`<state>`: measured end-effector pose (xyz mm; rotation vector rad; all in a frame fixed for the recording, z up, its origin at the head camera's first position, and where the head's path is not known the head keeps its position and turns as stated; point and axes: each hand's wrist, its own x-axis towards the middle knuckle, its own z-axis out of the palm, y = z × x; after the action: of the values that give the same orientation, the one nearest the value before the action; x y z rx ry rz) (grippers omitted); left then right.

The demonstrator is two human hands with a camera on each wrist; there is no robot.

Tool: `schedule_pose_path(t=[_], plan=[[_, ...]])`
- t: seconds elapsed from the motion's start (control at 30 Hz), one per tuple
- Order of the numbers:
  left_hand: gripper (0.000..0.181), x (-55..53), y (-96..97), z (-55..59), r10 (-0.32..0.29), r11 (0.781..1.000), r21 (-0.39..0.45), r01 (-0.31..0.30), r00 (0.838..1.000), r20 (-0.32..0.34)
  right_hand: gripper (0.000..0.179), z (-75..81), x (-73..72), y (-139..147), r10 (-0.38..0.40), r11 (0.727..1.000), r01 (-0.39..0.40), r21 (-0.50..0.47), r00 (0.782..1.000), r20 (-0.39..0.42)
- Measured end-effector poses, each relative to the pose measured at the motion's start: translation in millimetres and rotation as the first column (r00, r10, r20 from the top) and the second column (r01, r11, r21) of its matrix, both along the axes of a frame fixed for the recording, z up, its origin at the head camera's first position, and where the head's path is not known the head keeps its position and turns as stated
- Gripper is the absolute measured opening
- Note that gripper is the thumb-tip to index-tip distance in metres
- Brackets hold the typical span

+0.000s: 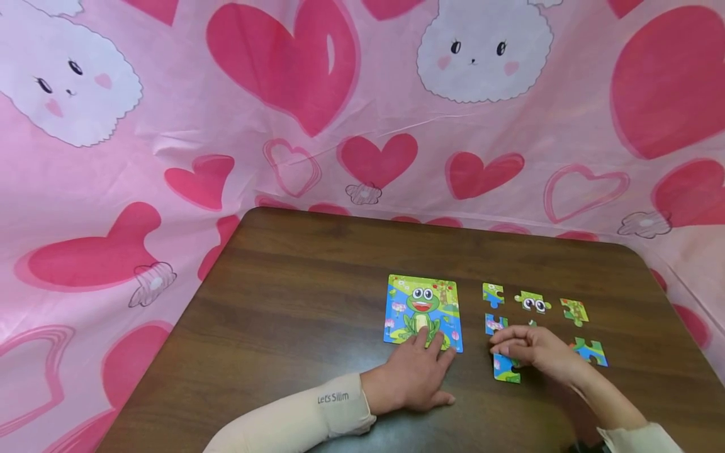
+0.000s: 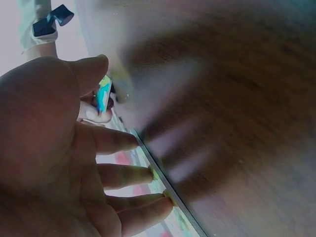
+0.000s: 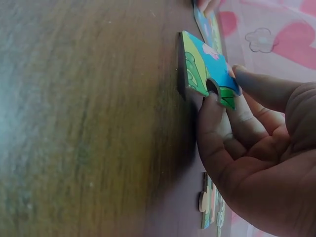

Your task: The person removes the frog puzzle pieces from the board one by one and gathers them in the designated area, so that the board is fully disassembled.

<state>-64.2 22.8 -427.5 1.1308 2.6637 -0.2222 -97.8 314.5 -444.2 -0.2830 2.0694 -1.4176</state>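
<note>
A square frog picture board (image 1: pixel 396 302) lies flat on the brown table. My left hand (image 1: pixel 416 374) rests on its lower edge with fingers spread and thumb out to the side; in the left wrist view three or more fingertips (image 2: pixel 158 175) touch the board. To the right, my right hand (image 1: pixel 540 355) pinches a blue and green puzzle piece (image 3: pixel 210 64) between thumb and fingers. That piece has a pink flower and a round notch, and it tilts up from the tabletop in the right wrist view. My right hand partly covers the middle pieces in the head view.
Several other pieces lie loosely in rows around my right hand: a top-left piece (image 1: pixel 493 294), one with frog eyes (image 1: pixel 533 302), a tree piece (image 1: pixel 575 309), a flower piece (image 1: pixel 495 323) and a blue-green one (image 1: pixel 590 351). A pink heart-patterned cloth (image 1: pixel 396 107) hangs behind the table (image 1: pixel 294 289).
</note>
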Motion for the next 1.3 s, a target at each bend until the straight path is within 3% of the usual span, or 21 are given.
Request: schedule_pose_path(t=[0.3, 0.5, 0.73, 1.1, 1.3], plan=[[0.078, -0.5, 0.1, -1.5, -0.001, 1.000, -0.001, 0.001, 1.000, -0.004, 0.034, 4.4, 11.3, -6, -0.029, 0.989, 0.044, 0.139, 0.994, -0.109], [0.078, -0.5, 1.0, -1.8, 0.000, 1.000, -0.001, 0.000, 1.000, 0.001, 0.028, 8.4, 20.5, -10, -0.037, 0.959, 0.097, 0.266, 0.975, -0.219], [0.081, -3.6, 5.7, -1.1, 0.039, 0.999, -0.015, -0.038, 0.995, 0.089, 0.022, 11.4, 28.4, -12, -0.031, 0.909, 0.161, 0.386, 0.947, -0.321], [0.080, -4.8, 5.2, -1.2, 0.041, 0.999, -0.010, -0.040, 0.993, 0.109, 0.026, 13.0, 27.0, -11, -0.055, 0.935, 0.157, 0.319, 0.950, -0.306], [0.080, -5.1, 5.9, -1.3, 0.049, 0.999, 0.005, -0.050, 0.990, 0.132, 0.026, 17.4, 16.4, -9, -0.108, 0.970, 0.170, 0.175, 0.943, -0.316]])
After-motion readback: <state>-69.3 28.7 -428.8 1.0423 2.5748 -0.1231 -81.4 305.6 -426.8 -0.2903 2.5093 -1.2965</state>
